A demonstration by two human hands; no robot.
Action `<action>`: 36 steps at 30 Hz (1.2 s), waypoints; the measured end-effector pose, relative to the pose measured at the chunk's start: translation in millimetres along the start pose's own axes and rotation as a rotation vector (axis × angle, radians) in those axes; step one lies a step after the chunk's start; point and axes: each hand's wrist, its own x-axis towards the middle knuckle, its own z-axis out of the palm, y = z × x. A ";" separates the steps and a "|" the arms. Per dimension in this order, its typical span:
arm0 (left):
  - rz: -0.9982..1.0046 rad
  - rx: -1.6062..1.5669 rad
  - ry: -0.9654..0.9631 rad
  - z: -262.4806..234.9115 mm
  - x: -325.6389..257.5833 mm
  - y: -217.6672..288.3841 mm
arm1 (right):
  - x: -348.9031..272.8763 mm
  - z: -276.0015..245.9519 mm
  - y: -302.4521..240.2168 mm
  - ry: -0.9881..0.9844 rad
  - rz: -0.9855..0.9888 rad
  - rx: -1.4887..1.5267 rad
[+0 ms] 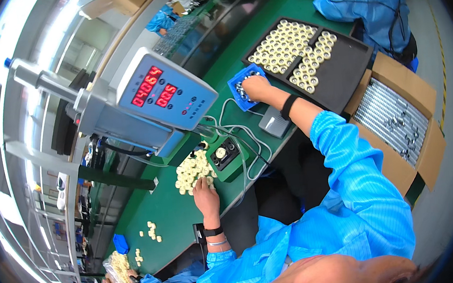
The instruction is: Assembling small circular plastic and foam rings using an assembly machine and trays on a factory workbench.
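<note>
Left hand (205, 193), fingers curled, touches the cream ring pile (192, 171) near the bench's front edge; right hand (256, 88) dips into one blue bin (244, 86), grip hidden.

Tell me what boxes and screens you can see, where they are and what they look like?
Screen box: grey, tilted, red glowing digits, above the green table's middle.
Cardboard box: brown, open, shiny metal parts inside, far right.
Blue bin: small, square, under the right hand.
</note>
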 end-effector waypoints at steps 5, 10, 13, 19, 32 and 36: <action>-0.123 -0.137 0.098 3.5 -6.8 -5.3 | -2.4 -17.5 3.9 0.099 0.072 0.165; -0.165 -0.295 0.218 -0.5 -21.0 -5.9 | -48.4 -80.1 -41.3 0.018 0.215 0.923; -0.169 -0.447 0.278 -2.2 -29.8 -10.2 | -62.3 -65.4 -54.3 -0.030 0.179 1.287; -0.286 -0.750 0.297 -6.8 -55.3 -21.6 | -94.0 -66.4 -110.3 -0.049 0.346 1.592; -0.306 -1.170 0.309 -1.8 -79.3 -47.3 | -85.3 -23.2 -163.1 0.077 0.343 1.845; -0.289 -1.194 0.401 -2.1 -74.9 -49.5 | -88.1 -28.8 -180.6 0.157 0.299 1.806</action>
